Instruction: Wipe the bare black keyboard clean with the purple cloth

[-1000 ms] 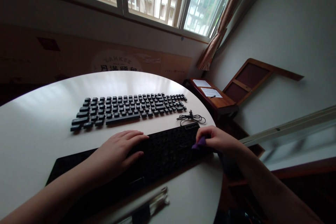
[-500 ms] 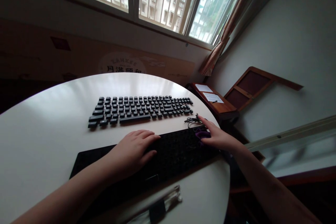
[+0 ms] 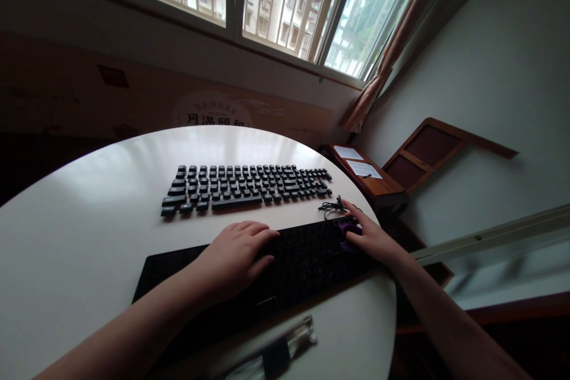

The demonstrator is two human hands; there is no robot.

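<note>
A black keyboard base with its keys taken off lies on the white round table. My left hand rests flat on the base's middle, fingers stretched out. My right hand presses a small purple thing onto the base's right end, fingers laid over it. Several black keycaps are set out in keyboard order on the table beyond the base.
A coiled black cable lies by the table's right edge, just past my right hand. A pale long tool with a black band lies at the near edge. A wooden desk with papers stands to the right, below the window.
My right hand has slid with the purple thing from the base's near right edge up to its far right corner and flattened over it. My left hand has stayed put.
</note>
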